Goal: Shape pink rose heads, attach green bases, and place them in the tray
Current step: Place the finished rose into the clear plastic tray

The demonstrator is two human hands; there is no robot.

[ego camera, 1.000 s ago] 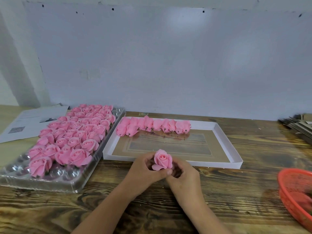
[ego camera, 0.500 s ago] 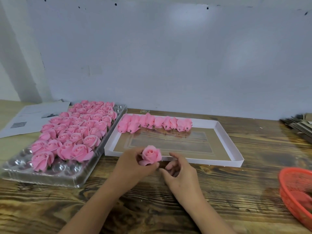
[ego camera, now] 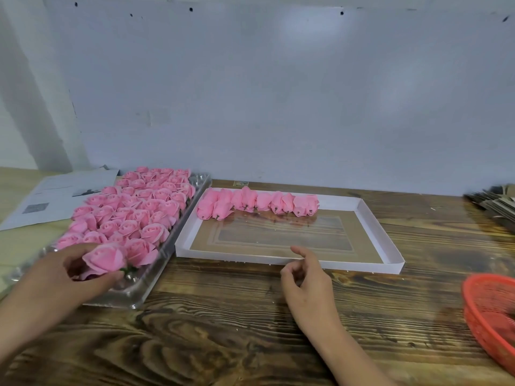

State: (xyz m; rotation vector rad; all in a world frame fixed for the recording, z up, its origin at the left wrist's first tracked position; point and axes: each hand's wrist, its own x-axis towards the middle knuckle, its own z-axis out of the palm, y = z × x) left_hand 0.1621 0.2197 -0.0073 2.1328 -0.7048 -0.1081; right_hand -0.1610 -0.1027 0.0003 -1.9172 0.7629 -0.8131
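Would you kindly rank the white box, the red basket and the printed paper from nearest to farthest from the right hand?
1. White box: just ahead of the right hand.
2. Red basket: far right edge.
3. Printed paper: far left, behind the rose tray.

no text, label, brand or number can be read anywhere. the sheet of paper (ego camera: 53,197) at the far left of the table carries grey printed blocks and faint lines, all too blurred to make out. a small sticker (ego camera: 240,183) on the table edge by the wall, behind the white tray (ego camera: 370,215), shows a mark that is too small to read.
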